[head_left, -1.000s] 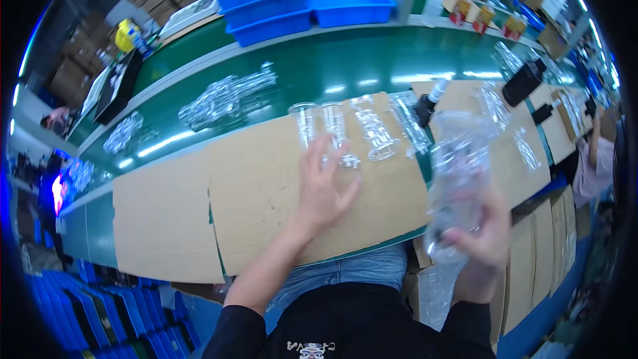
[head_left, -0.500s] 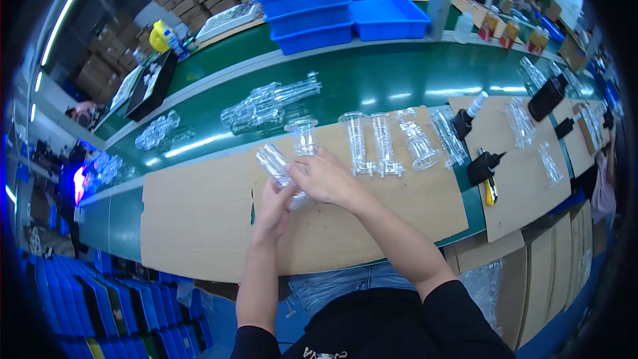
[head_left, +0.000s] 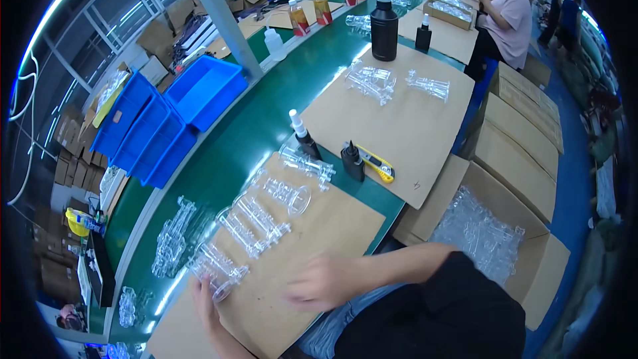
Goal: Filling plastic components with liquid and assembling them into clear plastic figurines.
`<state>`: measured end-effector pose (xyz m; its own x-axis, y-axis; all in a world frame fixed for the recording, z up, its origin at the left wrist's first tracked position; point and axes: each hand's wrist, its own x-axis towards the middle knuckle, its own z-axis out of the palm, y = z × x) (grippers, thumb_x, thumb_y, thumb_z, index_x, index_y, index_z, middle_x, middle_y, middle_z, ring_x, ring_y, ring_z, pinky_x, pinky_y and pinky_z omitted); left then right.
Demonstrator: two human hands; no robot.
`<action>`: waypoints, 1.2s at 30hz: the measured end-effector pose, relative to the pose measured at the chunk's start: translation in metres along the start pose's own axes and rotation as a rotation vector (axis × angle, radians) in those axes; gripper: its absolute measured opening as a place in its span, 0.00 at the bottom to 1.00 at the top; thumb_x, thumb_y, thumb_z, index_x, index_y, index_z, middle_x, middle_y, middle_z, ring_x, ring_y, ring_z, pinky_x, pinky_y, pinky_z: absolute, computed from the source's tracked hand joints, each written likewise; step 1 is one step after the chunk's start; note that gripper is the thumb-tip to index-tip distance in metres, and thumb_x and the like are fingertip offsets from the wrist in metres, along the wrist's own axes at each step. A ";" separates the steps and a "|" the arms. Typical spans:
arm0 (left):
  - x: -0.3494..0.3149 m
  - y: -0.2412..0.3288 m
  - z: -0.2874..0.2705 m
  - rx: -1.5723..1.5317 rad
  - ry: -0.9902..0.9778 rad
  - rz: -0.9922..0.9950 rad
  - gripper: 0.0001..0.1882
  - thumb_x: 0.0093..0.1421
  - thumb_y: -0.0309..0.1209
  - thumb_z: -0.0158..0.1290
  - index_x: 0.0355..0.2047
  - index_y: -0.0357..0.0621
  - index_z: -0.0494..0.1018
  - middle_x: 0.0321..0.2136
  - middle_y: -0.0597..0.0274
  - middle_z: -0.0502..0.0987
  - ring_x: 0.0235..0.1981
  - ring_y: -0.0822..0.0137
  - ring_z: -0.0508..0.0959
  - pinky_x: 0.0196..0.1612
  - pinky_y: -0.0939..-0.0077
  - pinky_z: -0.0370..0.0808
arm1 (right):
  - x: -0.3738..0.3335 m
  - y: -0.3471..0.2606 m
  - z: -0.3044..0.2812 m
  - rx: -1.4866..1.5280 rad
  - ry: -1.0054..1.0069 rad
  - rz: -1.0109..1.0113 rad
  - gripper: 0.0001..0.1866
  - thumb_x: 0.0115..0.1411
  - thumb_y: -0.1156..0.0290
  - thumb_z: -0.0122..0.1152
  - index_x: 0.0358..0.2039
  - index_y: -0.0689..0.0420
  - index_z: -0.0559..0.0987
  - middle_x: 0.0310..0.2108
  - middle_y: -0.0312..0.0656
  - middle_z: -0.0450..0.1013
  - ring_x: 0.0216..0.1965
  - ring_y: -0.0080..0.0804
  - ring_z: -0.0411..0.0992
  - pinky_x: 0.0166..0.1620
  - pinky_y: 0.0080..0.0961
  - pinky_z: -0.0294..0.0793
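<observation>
On the near-left cardboard sheet [head_left: 312, 252], your left hand [head_left: 207, 299] is wrapped around the base of a clear glass piece [head_left: 216, 269] at the near end of the row; fingers closed on it, piece lying on its side. Your right hand [head_left: 325, 282] rests flat on the sheet to the right, holding nothing, fingers loose.

Tips for the step:
- Support the glass piece low and near its wide end, not by the thin stem.
- Keep it parallel to the 3 other glass pieces [head_left: 256, 226] further along the row, just beside but not touching.
- Use the right hand to pin the sheet so it doesn't slide toward the green conveyor belt [head_left: 246, 139].
- Mind the spray bottle [head_left: 302, 136] and yellow utility knife [head_left: 379, 165] at the far end.
</observation>
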<state>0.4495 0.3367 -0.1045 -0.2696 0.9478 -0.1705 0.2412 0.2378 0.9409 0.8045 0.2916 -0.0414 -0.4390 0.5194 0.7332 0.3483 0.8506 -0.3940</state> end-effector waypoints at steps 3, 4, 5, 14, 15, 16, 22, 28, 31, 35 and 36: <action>0.009 -0.023 -0.022 -0.039 0.074 -0.085 0.14 0.63 0.34 0.49 0.42 0.35 0.72 0.32 0.62 0.73 0.31 0.76 0.71 0.37 0.87 0.68 | -0.007 0.081 -0.110 0.094 0.363 0.216 0.08 0.47 0.77 0.59 0.15 0.52 0.71 0.14 0.31 0.65 0.13 0.24 0.59 0.21 0.19 0.63; 0.007 -0.032 -0.034 -0.055 0.080 -0.088 0.15 0.63 0.34 0.48 0.42 0.35 0.72 0.32 0.62 0.73 0.31 0.76 0.71 0.37 0.87 0.69 | 0.007 0.113 -0.144 -0.189 0.317 0.500 0.05 0.47 0.76 0.61 0.19 0.56 0.73 0.17 0.33 0.68 0.17 0.27 0.63 0.25 0.19 0.66; 0.012 -0.038 -0.036 -0.075 0.055 -0.084 0.15 0.63 0.34 0.48 0.43 0.35 0.72 0.33 0.62 0.74 0.31 0.76 0.72 0.37 0.87 0.69 | 0.019 0.152 -0.172 -0.320 0.338 0.632 0.08 0.49 0.70 0.62 0.27 0.59 0.75 0.26 0.40 0.72 0.28 0.32 0.69 0.34 0.25 0.69; 0.005 -0.012 -0.002 -0.276 0.076 -0.026 0.17 0.65 0.33 0.45 0.49 0.35 0.70 0.34 0.63 0.74 0.33 0.76 0.73 0.39 0.86 0.71 | -0.016 0.377 -0.218 -0.721 -0.643 1.228 0.38 0.41 0.41 0.63 0.47 0.56 0.78 0.47 0.52 0.72 0.52 0.49 0.63 0.53 0.57 0.53; 0.004 -0.018 -0.002 -0.268 0.087 0.018 0.17 0.65 0.33 0.44 0.49 0.35 0.70 0.34 0.62 0.74 0.33 0.75 0.73 0.40 0.86 0.71 | -0.014 0.375 -0.215 -0.711 -0.655 1.217 0.38 0.41 0.41 0.63 0.47 0.56 0.78 0.47 0.52 0.72 0.52 0.49 0.63 0.53 0.57 0.53; 0.003 -0.024 -0.001 -0.260 0.093 0.062 0.18 0.65 0.33 0.44 0.50 0.35 0.69 0.35 0.62 0.74 0.34 0.75 0.73 0.40 0.86 0.71 | -0.011 0.373 -0.214 -0.796 -0.659 1.190 0.36 0.42 0.42 0.63 0.45 0.55 0.79 0.46 0.52 0.72 0.50 0.49 0.63 0.52 0.56 0.55; 0.006 -0.035 0.003 -0.540 0.159 0.146 0.20 0.65 0.38 0.44 0.52 0.38 0.68 0.39 0.61 0.73 0.39 0.72 0.73 0.47 0.80 0.69 | -0.006 0.324 -0.230 -0.867 -0.520 1.205 0.31 0.41 0.46 0.65 0.43 0.52 0.80 0.46 0.51 0.69 0.50 0.48 0.64 0.51 0.43 0.64; 0.001 -0.063 -0.029 -0.329 0.641 0.438 0.18 0.64 0.33 0.40 0.51 0.36 0.67 0.38 0.63 0.69 0.34 0.73 0.67 0.41 0.80 0.66 | 0.015 0.195 -0.258 -0.045 0.119 0.799 0.32 0.48 0.58 0.67 0.51 0.61 0.72 0.49 0.48 0.67 0.49 0.40 0.66 0.53 0.29 0.64; -0.034 0.005 0.005 -0.367 0.740 0.523 0.16 0.60 0.29 0.41 0.47 0.35 0.68 0.36 0.61 0.71 0.34 0.72 0.67 0.41 0.80 0.66 | 0.033 0.100 -0.210 0.816 0.573 0.888 0.42 0.44 0.63 0.70 0.60 0.59 0.64 0.53 0.46 0.66 0.50 0.39 0.66 0.53 0.34 0.66; -0.080 0.044 0.072 -0.600 -0.121 0.547 0.31 0.61 0.45 0.41 0.57 0.33 0.61 0.52 0.50 0.67 0.50 0.59 0.69 0.54 0.65 0.63 | 0.058 0.043 -0.075 1.058 -0.213 0.136 0.40 0.27 0.62 0.77 0.48 0.48 0.75 0.55 0.46 0.66 0.55 0.47 0.64 0.56 0.44 0.62; -0.090 0.050 0.082 -0.677 -0.250 0.560 0.36 0.60 0.48 0.43 0.60 0.32 0.55 0.57 0.49 0.63 0.54 0.56 0.67 0.57 0.61 0.61 | 0.058 0.026 -0.043 1.161 -0.318 0.307 0.36 0.31 0.62 0.77 0.46 0.51 0.76 0.56 0.47 0.65 0.57 0.46 0.62 0.58 0.41 0.60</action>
<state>0.5619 0.2811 -0.0665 -0.0491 0.9243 0.3786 -0.3436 -0.3715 0.8625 0.8231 0.3402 0.0150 -0.7062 0.5694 0.4209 -0.3954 0.1760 -0.9015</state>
